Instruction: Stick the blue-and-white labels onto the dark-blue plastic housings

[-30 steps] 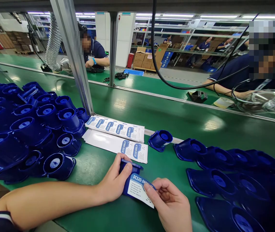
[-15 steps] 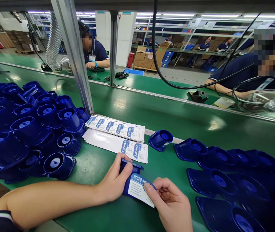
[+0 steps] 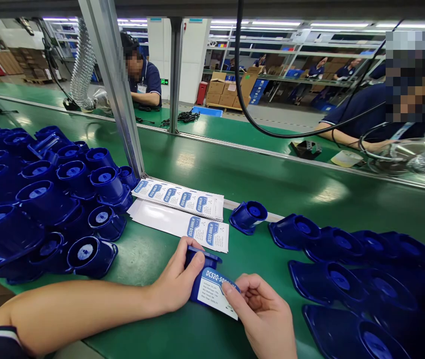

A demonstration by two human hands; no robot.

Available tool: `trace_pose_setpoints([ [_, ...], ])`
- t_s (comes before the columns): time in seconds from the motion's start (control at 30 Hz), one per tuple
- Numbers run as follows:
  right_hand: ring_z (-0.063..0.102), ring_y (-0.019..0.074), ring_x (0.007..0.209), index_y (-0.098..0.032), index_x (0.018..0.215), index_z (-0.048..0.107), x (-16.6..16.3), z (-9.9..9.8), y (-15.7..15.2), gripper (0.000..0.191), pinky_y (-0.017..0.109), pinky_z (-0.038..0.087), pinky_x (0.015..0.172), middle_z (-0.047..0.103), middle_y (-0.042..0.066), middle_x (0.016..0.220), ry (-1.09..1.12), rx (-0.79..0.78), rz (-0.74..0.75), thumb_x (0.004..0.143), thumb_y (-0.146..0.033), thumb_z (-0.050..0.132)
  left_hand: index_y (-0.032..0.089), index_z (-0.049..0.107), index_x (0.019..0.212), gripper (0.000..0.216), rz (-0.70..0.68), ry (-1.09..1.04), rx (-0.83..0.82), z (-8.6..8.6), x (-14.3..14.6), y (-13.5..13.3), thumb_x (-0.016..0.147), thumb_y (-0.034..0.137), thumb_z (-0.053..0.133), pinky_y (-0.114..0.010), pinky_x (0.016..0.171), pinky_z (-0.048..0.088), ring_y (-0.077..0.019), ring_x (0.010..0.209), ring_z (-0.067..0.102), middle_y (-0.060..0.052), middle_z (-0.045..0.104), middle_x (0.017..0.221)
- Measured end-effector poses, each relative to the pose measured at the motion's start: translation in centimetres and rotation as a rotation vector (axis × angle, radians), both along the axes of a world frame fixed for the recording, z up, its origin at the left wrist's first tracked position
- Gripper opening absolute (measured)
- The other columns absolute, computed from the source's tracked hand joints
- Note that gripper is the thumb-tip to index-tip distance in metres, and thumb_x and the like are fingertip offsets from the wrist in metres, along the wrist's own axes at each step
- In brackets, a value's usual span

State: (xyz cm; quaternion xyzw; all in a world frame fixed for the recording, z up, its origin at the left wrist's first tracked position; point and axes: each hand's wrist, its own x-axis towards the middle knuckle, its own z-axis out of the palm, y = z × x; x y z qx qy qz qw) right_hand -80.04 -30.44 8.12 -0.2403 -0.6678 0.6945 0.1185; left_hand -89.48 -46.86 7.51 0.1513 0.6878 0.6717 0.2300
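Note:
My left hand (image 3: 177,281) grips a dark blue plastic housing (image 3: 204,273) that rests on the green table at the front centre. A white and blue label (image 3: 214,294) lies on the housing's face. My right hand (image 3: 264,314) is curled, its thumb pressing the label's right edge against the housing. Two strips of label sheets (image 3: 182,212) lie just beyond my hands, one partly peeled.
A heap of blue housings (image 3: 44,199) fills the left side; several more (image 3: 347,269) lie in rows on the right. An aluminium post (image 3: 117,99) rises behind the labels. A black cable (image 3: 249,114) hangs overhead. Other people work across the green belt (image 3: 272,174).
My hands and the housing have stayed almost still. The people across the belt have shifted slightly.

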Motion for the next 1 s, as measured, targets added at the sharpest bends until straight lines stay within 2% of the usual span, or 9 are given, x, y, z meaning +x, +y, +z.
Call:
trace_pose_setpoints([
  [0.23,0.046,0.0116,0.057,-0.021,0.069,0.061,0.2,-0.2,-0.1,0.04,0.025,0.037,0.051,0.054,-0.002,0.066,0.013,0.121,-0.02,0.078,-0.051,0.086,0.024,0.051,0.113,0.035,-0.001,-0.001,0.004,-0.2,0.0,0.0,0.107,0.058,0.046,-0.039,0.099,0.042,-0.0199,0.107,0.053,-0.003,0.058,0.113],
  [0.3,0.046,0.012,0.055,-0.022,0.07,0.063,0.3,-0.2,0.1,0.034,0.026,0.036,0.05,0.056,-0.002,0.065,0.061,0.277,-0.014,0.084,-0.047,0.082,0.024,0.051,0.113,0.035,0.0,0.005,0.003,-0.3,0.0,0.0,0.107,0.058,0.046,-0.038,0.099,0.042,-0.0195,0.106,0.053,-0.003,0.058,0.113],
  [0.4,0.047,0.0112,0.052,-0.025,0.077,0.068,0.5,0.3,0.7,0.019,0.027,0.039,0.053,0.061,-0.003,0.063,0.266,0.65,0.017,0.09,-0.034,0.077,0.024,0.05,0.113,0.035,0.008,0.005,0.012,-0.4,-0.1,0.1,0.107,0.058,0.045,-0.038,0.099,0.042,-0.0194,0.106,0.053,-0.003,0.057,0.113],
  [0.47,0.049,0.0109,0.051,-0.028,0.092,0.071,0.6,0.8,1.0,0.004,0.028,0.042,0.057,0.064,-0.005,0.062,0.382,0.867,0.026,0.092,-0.027,0.075,0.024,0.05,0.113,0.035,0.012,-0.006,0.032,-0.5,0.0,0.1,0.107,0.058,0.045,-0.038,0.098,0.042,-0.0194,0.106,0.053,-0.003,0.057,0.114],
  [0.53,0.053,0.0117,0.052,-0.029,0.121,0.068,0.7,1.2,1.4,0.027,0.029,0.045,0.059,0.069,-0.005,0.067,0.37,0.95,0.014,0.094,-0.028,0.073,0.024,0.049,0.112,0.034,0.012,-0.018,0.051,-0.4,0.0,0.2,0.107,0.058,0.045,-0.038,0.098,0.043,-0.0192,0.105,0.053,-0.003,0.057,0.114],
  [0.63,0.059,0.0135,0.061,-0.028,0.148,0.049,0.8,1.3,1.8,0.055,0.03,0.051,0.063,0.076,0.001,0.088,0.205,0.776,0.026,0.098,-0.041,0.067,0.024,0.049,0.112,0.034,0.009,-0.01,0.049,-0.5,0.0,0.1,0.107,0.057,0.046,-0.038,0.099,0.042,-0.0197,0.107,0.052,-0.003,0.057,0.115],
  [0.8,0.071,0.0244,0.096,-0.023,0.132,0.053,0.1,0.1,2.6,0.053,0.035,0.061,0.073,0.071,0.013,0.116,-0.04,0.189,0.209,0.097,-0.062,0.064,0.025,0.048,0.115,0.033,0.011,0.011,0.064,-0.8,0.1,0.1,0.107,0.057,0.046,-0.04,0.103,0.042,-0.0215,0.114,0.051,-0.004,0.056,0.121],
  [0.87,0.068,0.027,0.107,-0.024,0.129,0.051,-0.2,-0.3,2.6,0.052,0.038,0.062,0.08,0.067,0.015,0.124,-0.055,0.085,0.262,0.097,-0.063,0.064,0.025,0.048,0.115,0.032,0.012,0.027,0.067,-1.0,0.1,0.1,0.107,0.057,0.046,-0.04,0.105,0.041,-0.0214,0.115,0.051,-0.004,0.056,0.121],
  [1.0,0.058,0.0296,0.133,-0.029,0.139,0.045,-0.1,-0.8,2.1,0.057,0.045,0.056,0.104,0.054,0.015,0.149,-0.062,0.018,0.379,0.096,-0.061,0.066,0.026,0.048,0.116,0.032,-0.003,0.039,0.091,-1.2,0.0,0.1,0.107,0.056,0.047,-0.04,0.107,0.041,-0.0208,0.116,0.051,-0.004,0.056,0.122],
])
